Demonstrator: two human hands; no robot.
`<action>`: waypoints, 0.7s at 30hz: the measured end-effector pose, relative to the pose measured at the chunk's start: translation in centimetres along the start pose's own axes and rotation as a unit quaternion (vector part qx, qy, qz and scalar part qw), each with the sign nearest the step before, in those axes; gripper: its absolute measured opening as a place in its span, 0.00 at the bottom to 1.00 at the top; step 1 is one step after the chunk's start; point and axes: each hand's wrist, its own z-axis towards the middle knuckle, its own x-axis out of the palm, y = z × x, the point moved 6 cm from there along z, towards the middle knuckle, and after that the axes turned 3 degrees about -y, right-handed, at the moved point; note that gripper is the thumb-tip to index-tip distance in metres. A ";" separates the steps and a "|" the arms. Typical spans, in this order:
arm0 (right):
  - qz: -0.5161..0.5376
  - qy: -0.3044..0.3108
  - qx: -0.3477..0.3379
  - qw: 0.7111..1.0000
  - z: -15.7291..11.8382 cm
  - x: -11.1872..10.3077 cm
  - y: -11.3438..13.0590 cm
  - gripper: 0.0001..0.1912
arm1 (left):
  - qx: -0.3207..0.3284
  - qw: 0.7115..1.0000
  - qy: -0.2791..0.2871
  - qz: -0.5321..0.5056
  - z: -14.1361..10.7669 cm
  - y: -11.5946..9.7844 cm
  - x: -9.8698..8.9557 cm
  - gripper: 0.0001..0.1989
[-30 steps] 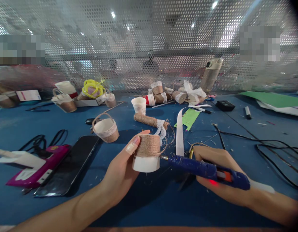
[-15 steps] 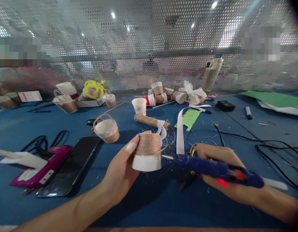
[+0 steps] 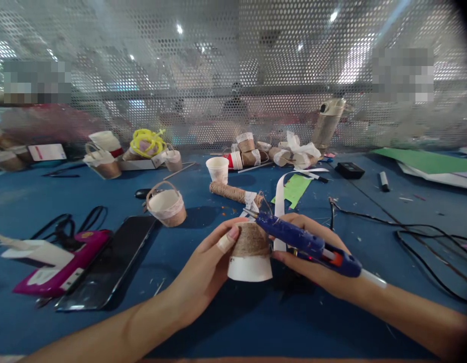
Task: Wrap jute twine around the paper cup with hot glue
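Observation:
An upside-down paper cup [image 3: 250, 268], its narrower upper part wrapped in brown twine [image 3: 250, 240], is held from the left side by my left hand [image 3: 209, 267]. One finger of that hand wears a bandage. My right hand [image 3: 312, 257] is closed around a blue hot glue gun [image 3: 294, 234], with a white glue stick [image 3: 373, 278] poking from its back. The gun's metal nozzle points left, just above the cup's upturned base. My right fingers are close to the cup's right side; whether they touch the twine I cannot tell. Behind lies a twine roll [image 3: 229, 191] with white lace [image 3: 250, 200].
A small twine-wrapped basket [image 3: 167, 206], a black phone [image 3: 108, 262] and a magenta power strip [image 3: 67, 264] lie at left. A white cup [image 3: 217, 170], white ribbon [image 3: 280, 196] and green paper [image 3: 296, 190] lie beyond my hands. Black cable [image 3: 400, 224] runs along the right.
The glue gun has swung left and up, from the cup's right side to above its base. My left hand and the cup have shifted right and slightly down; my right hand has moved closer.

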 end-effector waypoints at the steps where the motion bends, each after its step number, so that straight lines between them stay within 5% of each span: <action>1: 0.006 -0.002 0.002 1.000 0.0 0.0 -0.2 0.08 | -0.001 1.000 0.004 0.003 0.0 0.1 0.1 0.16; 9: 0.018 0.021 -0.009 1.000 -0.1 0.1 -0.3 0.04 | 0.002 1.000 -0.010 -0.004 0.5 0.0 0.0 0.15; 16: 0.027 -0.012 0.112 0.993 -0.3 -0.8 -1.3 0.08 | 0.012 0.999 -0.044 0.009 0.4 -0.4 0.0 0.16; 21: 0.066 -0.030 0.136 0.988 -0.1 -0.9 -1.0 0.09 | 0.043 0.996 -0.064 0.041 0.5 -0.8 -0.4 0.18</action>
